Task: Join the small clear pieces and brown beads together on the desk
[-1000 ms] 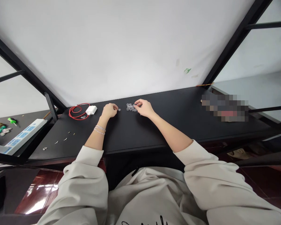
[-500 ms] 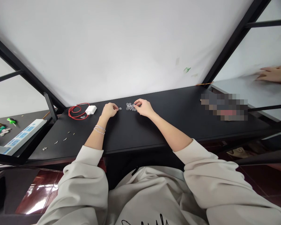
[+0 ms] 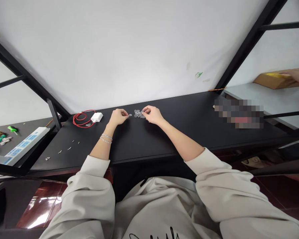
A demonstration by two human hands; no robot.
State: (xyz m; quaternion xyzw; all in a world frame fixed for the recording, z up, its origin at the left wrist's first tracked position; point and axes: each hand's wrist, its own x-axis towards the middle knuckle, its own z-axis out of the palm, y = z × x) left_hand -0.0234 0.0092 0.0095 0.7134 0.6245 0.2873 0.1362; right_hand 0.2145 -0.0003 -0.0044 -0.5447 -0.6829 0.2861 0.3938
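Clear pieces (image 3: pixel 138 114) (outlines indistinct), one in pinching left hand (image 3: pixel 117 117); grip of right hand (image 3: pixel 154 115) unclear

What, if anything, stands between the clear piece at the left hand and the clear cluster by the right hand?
Nothing visible: only black tabletop separates the clear piece at the left hand from the clear cluster by the right hand.

Soft light brightens the pale wall (image 3: pixel 129 49); the black table (image 3: pixel 144 142) reads dark. White glare streaks the glossy red floor (image 3: pixel 41 205) at near left — coarse pixels mask a patch (image 3: pixel 239 114) at right — and wide-angle distortion stretches the near sleeves (image 3: pixel 89 199).
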